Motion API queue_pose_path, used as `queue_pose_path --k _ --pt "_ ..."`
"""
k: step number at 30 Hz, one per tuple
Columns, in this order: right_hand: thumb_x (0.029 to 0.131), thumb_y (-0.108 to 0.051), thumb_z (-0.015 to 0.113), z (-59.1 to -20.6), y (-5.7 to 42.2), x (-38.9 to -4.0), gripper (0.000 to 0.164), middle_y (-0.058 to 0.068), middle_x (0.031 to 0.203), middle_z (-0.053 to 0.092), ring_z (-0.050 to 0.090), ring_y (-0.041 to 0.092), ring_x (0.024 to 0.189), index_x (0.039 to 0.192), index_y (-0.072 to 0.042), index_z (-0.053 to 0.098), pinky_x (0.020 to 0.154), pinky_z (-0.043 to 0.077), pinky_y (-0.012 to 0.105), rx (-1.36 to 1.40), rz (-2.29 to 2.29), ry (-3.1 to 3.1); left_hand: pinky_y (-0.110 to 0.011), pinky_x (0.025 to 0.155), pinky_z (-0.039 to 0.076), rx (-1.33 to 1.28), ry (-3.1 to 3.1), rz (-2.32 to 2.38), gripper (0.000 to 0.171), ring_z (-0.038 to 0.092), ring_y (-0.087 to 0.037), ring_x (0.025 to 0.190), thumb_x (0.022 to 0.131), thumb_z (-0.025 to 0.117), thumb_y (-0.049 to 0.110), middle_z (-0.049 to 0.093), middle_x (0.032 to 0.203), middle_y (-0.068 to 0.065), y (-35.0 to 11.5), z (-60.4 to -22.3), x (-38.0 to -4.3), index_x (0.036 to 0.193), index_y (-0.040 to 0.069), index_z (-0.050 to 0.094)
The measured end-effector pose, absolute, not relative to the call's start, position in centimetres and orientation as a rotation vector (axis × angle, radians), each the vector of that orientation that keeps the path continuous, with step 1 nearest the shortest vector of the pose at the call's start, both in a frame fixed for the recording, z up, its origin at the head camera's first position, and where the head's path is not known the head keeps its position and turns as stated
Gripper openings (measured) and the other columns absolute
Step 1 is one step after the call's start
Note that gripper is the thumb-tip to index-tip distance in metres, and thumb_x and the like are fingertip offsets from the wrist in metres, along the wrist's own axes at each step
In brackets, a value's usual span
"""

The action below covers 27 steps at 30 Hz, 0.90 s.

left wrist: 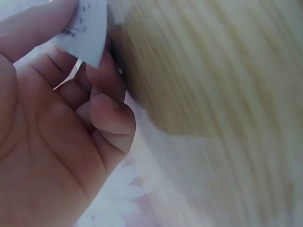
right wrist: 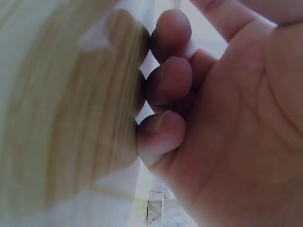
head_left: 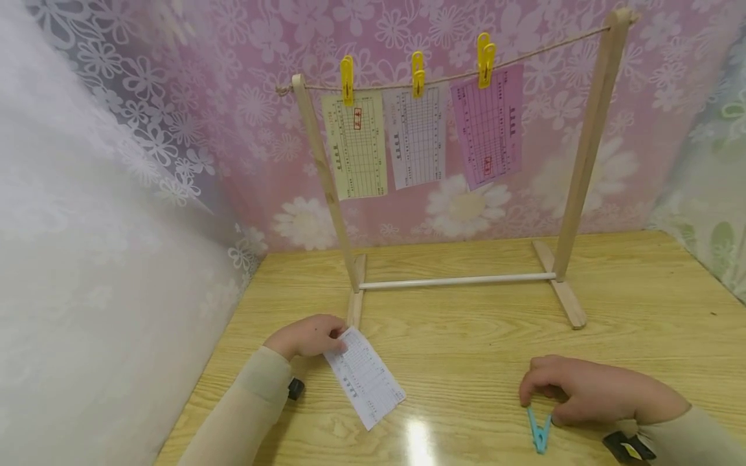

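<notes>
Over the near left of the table, my left hand (head_left: pixel 311 335) pinches a white printed slip of paper (head_left: pixel 370 382) by its upper left corner. The slip's corner (left wrist: pixel 90 38) shows between thumb and fingers in the left wrist view, the other fingers curled. At the near right, my right hand (head_left: pixel 594 391) has thumb and forefinger at the two spread ends of a light blue clothespin (head_left: pixel 541 440), whose joined end points toward me. In the right wrist view several curled fingertips (right wrist: pixel 169 80) rest against the tabletop; the clothespin is out of sight there.
A wooden rack stands behind, with two posts (head_left: pixel 590 152), a white crossbar (head_left: pixel 457 281) and a string (head_left: pixel 548 48). Yellow clothespins (head_left: pixel 418 74) hold a yellow slip (head_left: pixel 357 152), a white slip (head_left: pixel 419 145) and a pink slip (head_left: pixel 489 126). Flowered cloth (head_left: pixel 262 129) hangs around the table.
</notes>
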State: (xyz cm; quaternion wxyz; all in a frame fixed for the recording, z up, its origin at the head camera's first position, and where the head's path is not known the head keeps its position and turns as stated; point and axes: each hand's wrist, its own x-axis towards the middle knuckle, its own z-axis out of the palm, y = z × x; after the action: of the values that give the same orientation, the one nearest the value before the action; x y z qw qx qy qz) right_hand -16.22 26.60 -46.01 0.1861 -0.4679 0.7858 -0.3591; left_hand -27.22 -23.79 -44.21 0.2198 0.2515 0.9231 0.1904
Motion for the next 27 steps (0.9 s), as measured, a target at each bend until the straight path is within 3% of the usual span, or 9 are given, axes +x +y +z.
queue_pose_path --k 3,10,15,20,27 --pt "0.085 0.004 0.072 -46.0 26.6 -16.4 0.049 -0.006 0.096 0.053 0.046 0.004 0.08 0.122 -0.026 0.066 0.061 0.042 0.023 -1.318 -1.021 2.205 -0.03 0.057 0.037 0.693 2.528 0.575 0.027 0.044 -0.013 0.061 0.096 0.069 0.024 0.051 0.072 0.003 -23.6 -44.0 -27.3 0.078 0.016 0.052" --pt "0.09 -0.005 0.071 -45.9 26.9 -16.1 0.054 -0.012 0.109 0.054 0.044 0.001 0.089 0.139 -0.027 0.062 0.067 0.038 0.021 -1.329 -0.917 2.275 -0.029 0.055 0.036 0.688 2.524 0.582 0.026 0.043 -0.012 0.059 0.097 0.068 0.027 0.057 0.073 0.005 -23.2 -43.8 -27.1 0.078 0.017 0.053" --pt "0.094 -0.005 0.069 -45.9 26.9 -15.8 0.048 -0.01 0.097 0.05 0.043 0.0 0.083 0.137 -0.026 0.064 0.062 0.038 0.02 -1.378 -0.956 2.226 -0.03 0.055 0.036 0.684 2.52 0.596 0.026 0.043 -0.012 0.058 0.099 0.066 0.028 0.057 0.073 0.004 -23.0 -43.8 -27.0 0.078 0.017 0.053" --pt "0.091 -0.001 0.07 -45.9 26.6 -15.7 0.048 -0.006 0.088 0.047 0.042 0.0 0.078 0.131 -0.028 0.067 0.062 0.04 0.018 -1.427 -0.968 2.222 -0.03 0.055 0.042 0.69 2.486 0.64 0.017 0.049 -0.013 0.058 0.103 0.06 0.028 0.06 0.078 0.003 -22.6 -43.7 -26.8 0.088 0.02 0.058" --pt "0.091 0.003 0.068 -46.1 26.7 -15.9 0.042 -0.001 0.089 0.052 0.046 0.002 0.077 0.124 -0.023 0.065 0.06 0.043 0.021 -1.324 -1.068 2.153 -0.031 0.053 0.043 0.669 2.472 0.677 0.018 0.054 -0.018 0.054 0.105 0.057 0.027 0.06 0.079 -0.003 -21.7 -43.4 -26.6 0.093 0.015 0.053"
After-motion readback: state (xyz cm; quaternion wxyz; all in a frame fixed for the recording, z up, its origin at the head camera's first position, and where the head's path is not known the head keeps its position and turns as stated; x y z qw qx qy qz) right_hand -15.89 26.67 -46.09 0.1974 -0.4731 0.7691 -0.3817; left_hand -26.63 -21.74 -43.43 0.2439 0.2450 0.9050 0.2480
